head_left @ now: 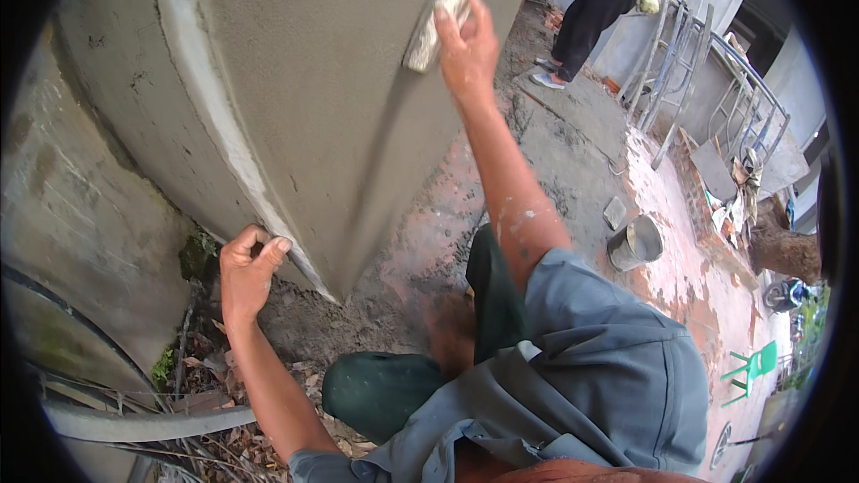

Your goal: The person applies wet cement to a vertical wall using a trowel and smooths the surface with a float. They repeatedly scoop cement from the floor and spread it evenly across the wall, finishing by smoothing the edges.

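Note:
My right hand (pixel 470 49) grips a pale, rough-faced plaster float (pixel 446 4) near the top of the view, against the right part of a grey plastered wall (pixel 304 63). Its long shadow falls down the smooth plaster. A whitish strip (pixel 210 80) runs down the wall in a curve and ends in a point near the ground. Beside its lower end is my left hand (pixel 248 273), fingers curled and thumb pressed toward the strip. Whatever lies between those fingers is hidden.
A grey bucket (pixel 636 242) stands on the ground at right, beside a broken slab (pixel 615 212). Farther back, a gloved person (pixel 595 18) stands near metal frames (pixel 676 63). A green chair (pixel 750 370) is far right. Pipes (pixel 143 420) and dry leaves lie lower left.

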A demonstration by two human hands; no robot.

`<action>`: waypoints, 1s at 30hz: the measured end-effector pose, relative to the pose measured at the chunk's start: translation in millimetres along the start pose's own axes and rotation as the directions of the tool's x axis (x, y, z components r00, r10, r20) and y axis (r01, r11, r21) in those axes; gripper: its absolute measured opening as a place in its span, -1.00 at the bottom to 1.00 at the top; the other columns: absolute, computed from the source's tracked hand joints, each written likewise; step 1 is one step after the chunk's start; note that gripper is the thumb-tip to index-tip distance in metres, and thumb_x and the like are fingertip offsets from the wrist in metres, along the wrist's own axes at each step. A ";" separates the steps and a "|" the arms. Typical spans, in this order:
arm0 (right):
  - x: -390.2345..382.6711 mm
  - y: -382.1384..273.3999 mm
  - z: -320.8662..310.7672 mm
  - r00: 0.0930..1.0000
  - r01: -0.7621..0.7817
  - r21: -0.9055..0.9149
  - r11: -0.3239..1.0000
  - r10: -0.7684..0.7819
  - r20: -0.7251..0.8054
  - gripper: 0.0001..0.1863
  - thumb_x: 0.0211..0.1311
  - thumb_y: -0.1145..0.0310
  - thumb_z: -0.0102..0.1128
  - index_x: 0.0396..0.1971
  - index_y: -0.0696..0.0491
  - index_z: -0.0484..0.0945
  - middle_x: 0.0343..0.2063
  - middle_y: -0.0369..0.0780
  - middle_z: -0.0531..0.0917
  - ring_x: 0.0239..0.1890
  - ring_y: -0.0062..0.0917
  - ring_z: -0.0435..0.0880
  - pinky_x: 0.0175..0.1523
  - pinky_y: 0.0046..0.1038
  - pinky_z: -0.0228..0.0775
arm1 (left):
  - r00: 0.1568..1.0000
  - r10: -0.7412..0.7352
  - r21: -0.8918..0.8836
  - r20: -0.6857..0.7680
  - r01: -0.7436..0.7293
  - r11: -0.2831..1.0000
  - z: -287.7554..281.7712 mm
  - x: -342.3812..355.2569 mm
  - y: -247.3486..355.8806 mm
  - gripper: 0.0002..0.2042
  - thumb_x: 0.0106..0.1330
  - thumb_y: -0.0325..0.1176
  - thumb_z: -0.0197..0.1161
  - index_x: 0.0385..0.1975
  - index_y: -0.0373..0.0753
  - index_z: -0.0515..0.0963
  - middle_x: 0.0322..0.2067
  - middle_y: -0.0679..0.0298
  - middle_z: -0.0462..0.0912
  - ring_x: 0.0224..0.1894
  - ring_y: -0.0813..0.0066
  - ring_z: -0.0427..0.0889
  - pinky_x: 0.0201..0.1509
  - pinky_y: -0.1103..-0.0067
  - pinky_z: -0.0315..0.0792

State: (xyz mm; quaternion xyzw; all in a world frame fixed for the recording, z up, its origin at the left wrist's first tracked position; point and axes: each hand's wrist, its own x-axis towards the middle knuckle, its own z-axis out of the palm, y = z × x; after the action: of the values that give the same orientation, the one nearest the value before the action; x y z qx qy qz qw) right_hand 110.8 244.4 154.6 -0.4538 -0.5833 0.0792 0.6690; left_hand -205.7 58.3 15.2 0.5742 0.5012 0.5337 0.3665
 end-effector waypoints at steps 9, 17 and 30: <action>-94.6 33.2 10.3 0.977 0.209 -0.038 0.977 -0.208 0.050 -0.11 0.13 0.21 0.44 0.44 0.09 0.22 0.22 0.01 0.39 0.26 -0.15 0.35 0.36 -0.11 0.26 | 0.997 -0.065 -0.019 0.043 0.066 0.998 -2.7 -0.9 -1.8 -0.74 0.35 -0.29 0.42 -0.47 -0.28 0.51 -0.54 0.41 0.54 -0.46 0.67 0.45 -0.34 0.62 0.37; -30.6 155.8 0.2 0.941 -0.334 -0.175 0.926 0.317 -0.115 -0.26 0.37 0.07 0.27 0.41 0.15 0.29 0.05 0.08 0.63 0.02 -0.20 0.67 0.16 -0.24 0.51 | 0.998 0.043 -0.017 0.045 -0.042 0.999 -4.7 -2.6 -10.5 -0.78 0.40 -0.24 0.38 -0.34 -0.27 0.61 -0.47 0.37 0.61 -0.42 0.61 0.53 -0.30 0.57 0.44; -28.6 223.3 -4.3 0.885 -0.464 -0.097 0.881 0.457 -0.088 -0.30 0.38 0.01 0.26 0.36 0.14 0.39 0.18 -0.02 0.55 0.17 -0.30 0.55 -0.02 -0.23 0.58 | 0.999 0.036 -0.066 -0.033 -0.038 0.997 -8.9 -9.4 -20.5 -0.82 0.35 -0.30 0.43 -0.32 -0.27 0.63 -0.41 0.36 0.65 -0.37 0.56 0.55 -0.21 0.54 0.44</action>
State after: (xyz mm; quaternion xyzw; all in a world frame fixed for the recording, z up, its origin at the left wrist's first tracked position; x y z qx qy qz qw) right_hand 200.3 352.5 -21.5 -0.6194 -0.4411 0.1877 0.6217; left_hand -217.4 52.9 -5.3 0.5622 0.4781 0.5659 0.3675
